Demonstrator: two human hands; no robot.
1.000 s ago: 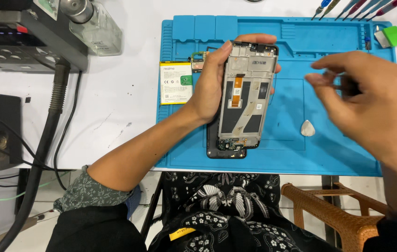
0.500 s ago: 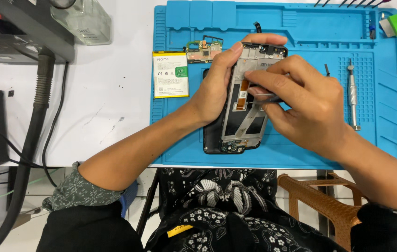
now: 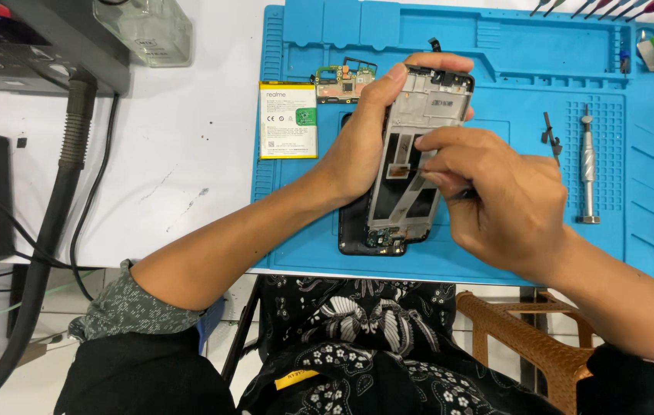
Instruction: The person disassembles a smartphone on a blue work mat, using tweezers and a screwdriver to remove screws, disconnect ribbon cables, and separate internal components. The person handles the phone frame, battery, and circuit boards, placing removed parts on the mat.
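- While looking down over the blue mat [image 3: 496, 54], we are finding the phone frame [image 3: 417, 157] gripped in the left hand [image 3: 365, 142], fingers wrapping its top and left edge.
- We are noting its long axis running away from us, tilted slightly, lower end resting over a dark phone back [image 3: 354, 234] on the mat.
- We are seeing the right hand [image 3: 496, 196] pinching narrowly around a thin dark tool [image 3: 461, 194], tip touching the frame's middle; this hand is lying nearer the work point.
- We are recording a battery [image 3: 288, 121], circuit board [image 3: 340, 80] and screwdriver [image 3: 588, 165] lying apart.
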